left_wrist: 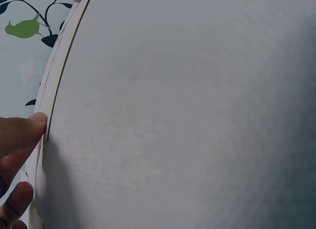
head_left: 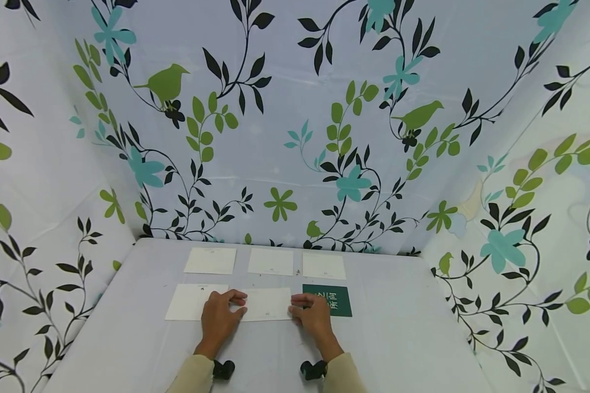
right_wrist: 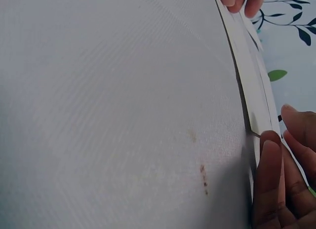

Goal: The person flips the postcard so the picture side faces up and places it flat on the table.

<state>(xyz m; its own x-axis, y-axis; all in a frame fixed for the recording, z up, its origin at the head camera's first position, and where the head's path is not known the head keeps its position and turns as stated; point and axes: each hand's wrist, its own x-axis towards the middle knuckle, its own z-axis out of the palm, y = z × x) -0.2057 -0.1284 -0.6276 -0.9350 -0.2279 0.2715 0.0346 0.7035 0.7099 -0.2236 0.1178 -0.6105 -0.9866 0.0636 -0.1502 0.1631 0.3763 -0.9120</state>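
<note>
White card [head_left: 267,304] on the bench [head_left: 398,338], roughly midway between its left and right edges, 1 long side facing the far edge. Left hand [head_left: 220,319]: fingers [left_wrist: 22,134] grasping the card's left end. Right hand [head_left: 317,321]: fingers grasping the right end, the hand hiding part of a green card [head_left: 341,301] with white characters. Wrist views show a thin dark line along the white card's near edge; cannot tell whether that edge is lifted.

Near row, 3 in all: a left-hand card [head_left: 187,305], also white, toward the bench's left edge, its right end partly behind the left hand; the white card; the green card, toward the right edge. Far row: 3 pale cards [head_left: 270,262], spaced apart, near the bench's far edge.

Beige sleeves [head_left: 193,375] on both arms; 2 black wrist devices [head_left: 313,370]. Patterned cloth [head_left: 275,136] beyond the far edge: green birds, blue flowers, dark leaves.
</note>
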